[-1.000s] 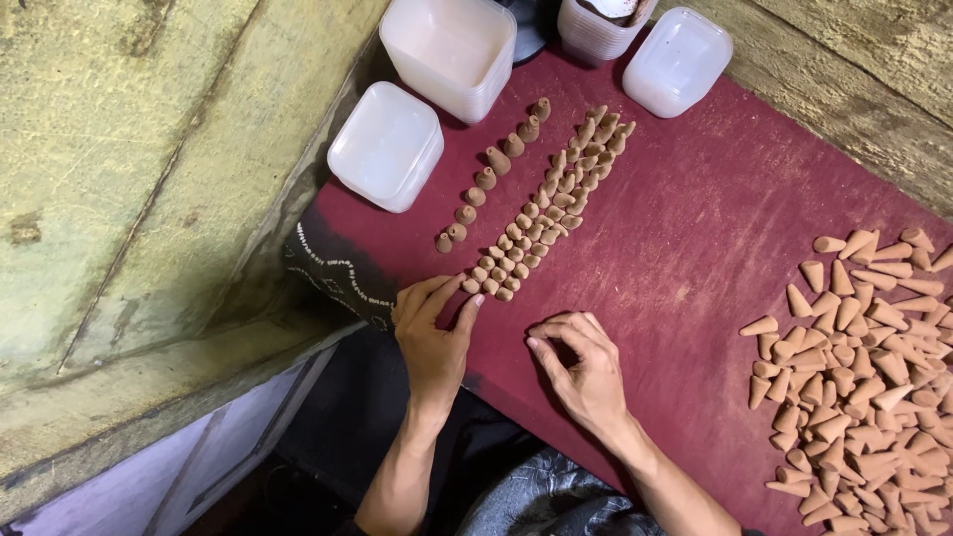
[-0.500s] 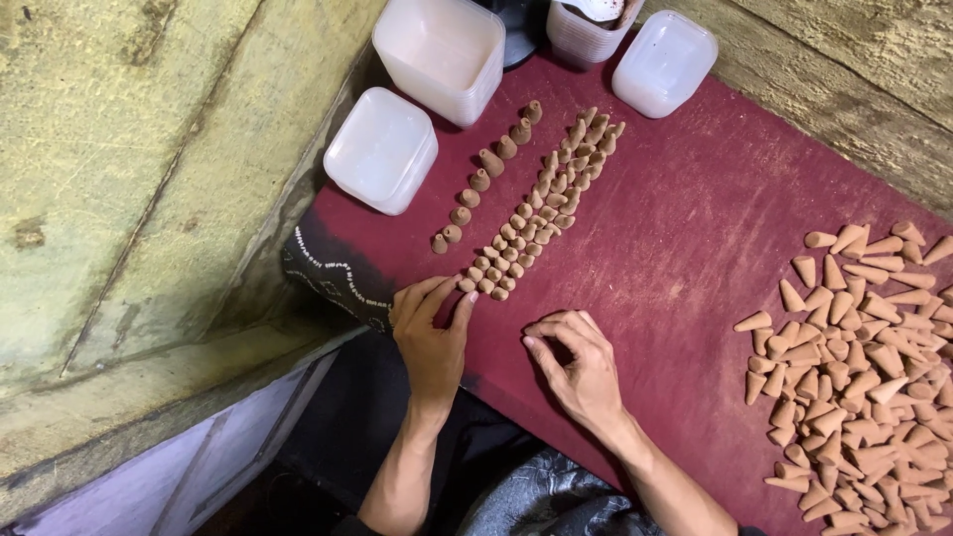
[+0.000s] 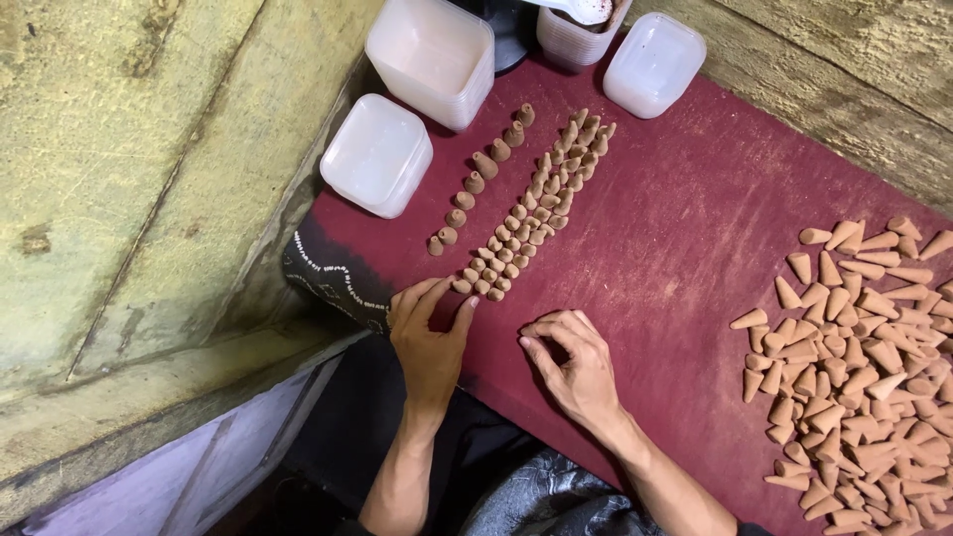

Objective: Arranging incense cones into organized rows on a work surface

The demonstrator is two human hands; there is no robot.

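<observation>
Small tan clay cones stand upright in tight rows on a dark red cloth. A separate single line of cones runs beside the rows on their left. My left hand rests flat on the cloth, its fingertips touching the nearest cones at the row's near end. My right hand lies just right of it with fingers curled loosely; whether it holds a cone is hidden. A loose heap of cones lying on their sides spreads at the right.
White plastic tubs stand at the far end of the cloth: a lidded one, a taller stack, another and a ribbed cup. Rough stone walls rise left and at the back. A patterned dark cloth edge hangs at the left corner.
Both hands have stayed almost still at the near end of the rows; the view has shifted slightly.
</observation>
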